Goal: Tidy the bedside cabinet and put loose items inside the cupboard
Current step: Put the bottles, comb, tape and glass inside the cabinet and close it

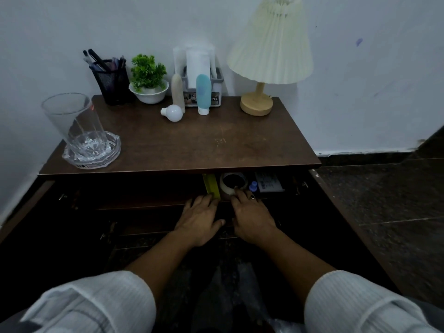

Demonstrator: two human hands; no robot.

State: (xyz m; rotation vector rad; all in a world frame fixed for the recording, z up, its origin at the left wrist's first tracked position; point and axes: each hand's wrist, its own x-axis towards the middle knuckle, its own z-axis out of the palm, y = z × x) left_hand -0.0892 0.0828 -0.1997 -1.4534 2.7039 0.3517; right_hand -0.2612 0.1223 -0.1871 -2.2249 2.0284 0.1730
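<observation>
Brown wood fills my view: the cabinet top [216, 145], and under it the cupboard [144, 205] standing open and dark inside. Both hands are in at the shelf. The left hand [200, 218] lies flat, palm down, with fingers straight, and its fingertips touch the near end of a yellow strip [211, 185] that stands on the shelf. The right hand [253, 219], with a ring on one finger, has its fingers stretched forward too, and their tips touch the front rim of a tape roll [231, 182] just right of the strip. Neither hand wraps round anything. Right of the roll I see a small blue-capped bottle [253, 187] and then a pale packet [269, 182]. I cannot read its print.

On top, a lightbulb [173, 113] lies loose on its side, touching a beige tube [177, 92]. A blue tube [203, 92] stands cap down beside that one, against a grey holder [216, 97] with white tubes in it. Along the wall to the left are a plant [147, 72] in a white bowl [149, 96] and a mesh pen pot [113, 85]. A drinking glass [72, 121] stands in a glass dish [113, 150] at the front left corner. A lamp [269, 44] stands at the back right.
</observation>
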